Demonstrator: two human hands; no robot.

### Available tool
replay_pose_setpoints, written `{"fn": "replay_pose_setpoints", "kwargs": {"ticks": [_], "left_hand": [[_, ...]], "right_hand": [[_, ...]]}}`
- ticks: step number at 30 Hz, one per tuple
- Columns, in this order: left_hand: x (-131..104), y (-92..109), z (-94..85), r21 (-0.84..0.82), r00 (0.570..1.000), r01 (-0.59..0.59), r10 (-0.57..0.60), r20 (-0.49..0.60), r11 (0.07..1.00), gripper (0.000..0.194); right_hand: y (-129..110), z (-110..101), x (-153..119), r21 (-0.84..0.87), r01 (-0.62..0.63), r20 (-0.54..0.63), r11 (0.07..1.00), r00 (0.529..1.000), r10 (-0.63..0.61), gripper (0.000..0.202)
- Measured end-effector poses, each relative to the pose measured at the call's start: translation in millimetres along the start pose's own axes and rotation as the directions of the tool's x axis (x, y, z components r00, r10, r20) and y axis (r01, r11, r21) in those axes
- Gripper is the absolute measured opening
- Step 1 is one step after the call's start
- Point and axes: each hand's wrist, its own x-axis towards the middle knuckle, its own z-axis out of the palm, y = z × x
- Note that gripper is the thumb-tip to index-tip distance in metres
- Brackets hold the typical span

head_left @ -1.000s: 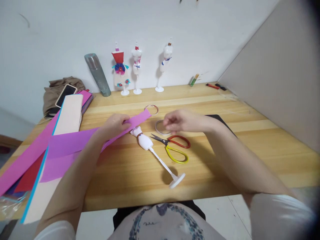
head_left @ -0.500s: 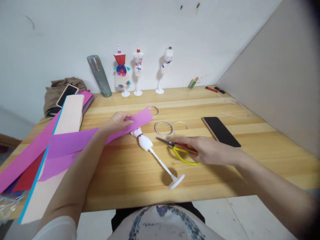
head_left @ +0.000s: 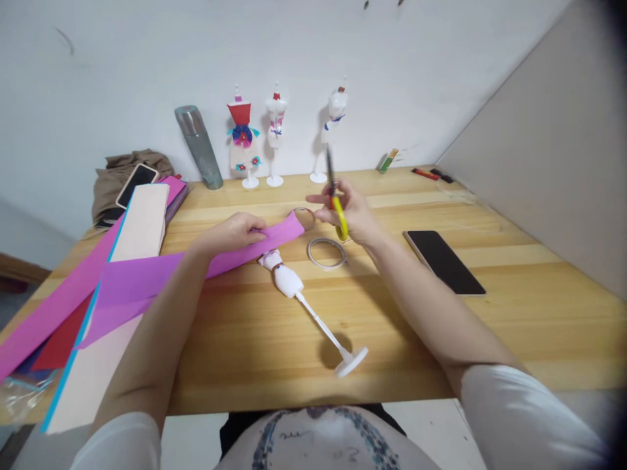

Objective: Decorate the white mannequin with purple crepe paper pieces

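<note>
My left hand [head_left: 234, 232] pinches a long strip of purple crepe paper [head_left: 281, 235], whose free end points right. The strip runs back under my forearm to the left. In my right hand [head_left: 353, 212] is a pair of scissors [head_left: 337, 209] with yellow and red handles, lifted above the table with the blades pointing up and away. Just below the strip's end lies a small white mannequin [head_left: 288, 281] on its side, a brown band around it and its round base toward me. Two tape rolls lie close by, a white one [head_left: 327, 253] and a reddish one partly covered [head_left: 308, 219].
Three small mannequins [head_left: 275, 130] stand along the wall beside a grey-green bottle [head_left: 200, 150]. Folded cream paper [head_left: 140, 222] and pink paper [head_left: 53, 307] cover the left side. A dark phone [head_left: 445, 261] lies at right; a glue stick [head_left: 388, 160] leans at the back.
My right hand has lifted the scissors from the table and moved them up and left, turning the blades upward. My left hand still holds the strip. The view has shifted slightly.
</note>
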Motion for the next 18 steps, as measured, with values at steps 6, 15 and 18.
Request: {"fn": "replay_pose_setpoints", "kwargs": {"ticks": [6,15,18], "left_hand": [[5.0,-7.9,-4.1,0.012,1.000,-0.006,0.006,-0.013,1.000,0.027],[-6.3,-11.2,-8.8,-0.077,0.996,0.081,-0.084,-0.031,0.994,0.028],[-10.8,-14.3,-10.9,-0.048,0.980,0.177,-0.181,-0.083,0.983,0.026]], "right_hand": [[15.8,24.6,21.1,0.030,-0.067,0.089,0.997,0.994,0.064,0.044],[15.8,29.0,15.7,0.066,-0.101,0.028,0.993,0.995,0.099,0.041],[16.2,27.2,14.6,0.116,-0.146,-0.001,0.983,0.989,0.147,0.047]]}}
